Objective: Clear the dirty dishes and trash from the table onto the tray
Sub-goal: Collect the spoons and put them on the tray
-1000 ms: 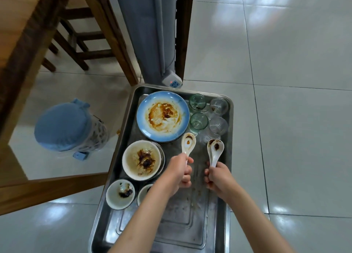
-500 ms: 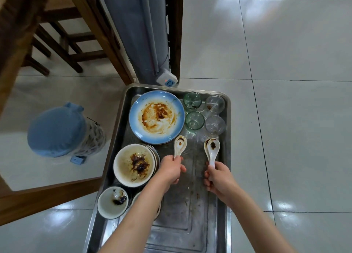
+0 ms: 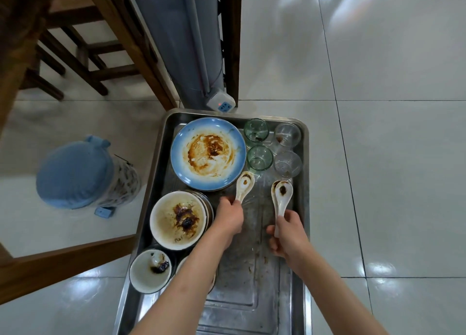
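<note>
While both hands sit over the steel tray (image 3: 301, 271), each grips a soiled spoon by the handle, bowl end pointing away. Left hand (image 3: 230, 217) curls round the left spoon (image 3: 244, 185), its bowl just beside the blue plate (image 3: 208, 153). Right hand (image 3: 287, 234) pinches the right spoon (image 3: 282, 196), stacked on another, bowl near the four glasses (image 3: 259, 157).

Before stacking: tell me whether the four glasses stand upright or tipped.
Upright: all four glasses show open round mouths, standing on the tray.
</note>
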